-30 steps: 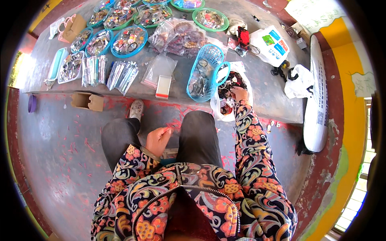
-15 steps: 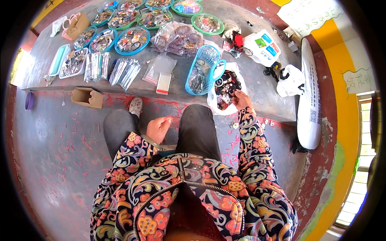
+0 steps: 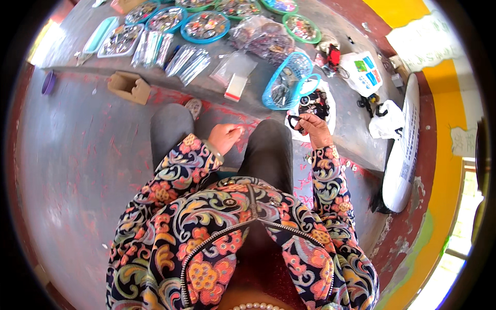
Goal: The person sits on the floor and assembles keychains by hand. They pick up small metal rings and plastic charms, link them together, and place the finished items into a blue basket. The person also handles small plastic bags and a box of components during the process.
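Observation:
My right hand pinches a black hair tie, a small dark loop standing out to the left of the fingertips. Just beyond that hand lies an opened white plastic bag, filled with dark hair accessories. A light blue openwork basket with clear packets inside rests against the bag's left side. Over my lap, between the knees, my left hand has its fingers curled together; whatever may be in them cannot be made out.
A white and red box, clear bags and bundled packets line the raised ledge. Behind are round trays of small items. A cardboard box stands on the floor; a long white package leans at right.
My right hand has come away from the bag's contents toward me, now with the black hair tie. The whole view has shifted, moving the scene rightward in the picture.

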Demonstrator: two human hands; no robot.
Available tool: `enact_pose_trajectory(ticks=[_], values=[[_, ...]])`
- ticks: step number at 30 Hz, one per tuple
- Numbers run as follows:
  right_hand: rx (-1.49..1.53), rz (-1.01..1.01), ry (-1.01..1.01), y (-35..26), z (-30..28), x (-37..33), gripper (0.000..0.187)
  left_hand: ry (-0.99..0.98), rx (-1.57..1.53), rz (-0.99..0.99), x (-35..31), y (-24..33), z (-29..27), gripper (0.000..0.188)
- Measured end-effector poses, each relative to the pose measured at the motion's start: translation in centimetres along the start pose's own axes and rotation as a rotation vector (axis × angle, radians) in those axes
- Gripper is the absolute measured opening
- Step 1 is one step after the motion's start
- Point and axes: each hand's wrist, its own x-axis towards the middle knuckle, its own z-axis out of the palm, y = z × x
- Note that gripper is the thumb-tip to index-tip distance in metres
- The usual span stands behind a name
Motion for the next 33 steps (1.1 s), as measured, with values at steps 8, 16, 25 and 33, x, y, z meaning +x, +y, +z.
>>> enact_pose_trajectory(ticks=[8,16,25,33], values=[[-0.469,-0.385,-0.075,-3.2,10.8,-2.5,0.014,0.085,0.163,0.091,0.2,-1.5,-0.4,0.027],[-0.803,-0.551,-0.024,-1.8,13.8,-2.4,0.01,0.012,0.377,0.097,-1.6,1.5,-0.8,0.03],[-1.096,-0.563,-0.046,-1.2,14.1,-2.5,0.012,-0.068,0.541,0.377,-1.1,-0.2,-0.4,0.023],[-1.132,-0.673,-0.164,-1.4,14.2,-2.3,0.004,-0.203,0.469,0.376,-1.5,0.4,-0.5,0.023]])
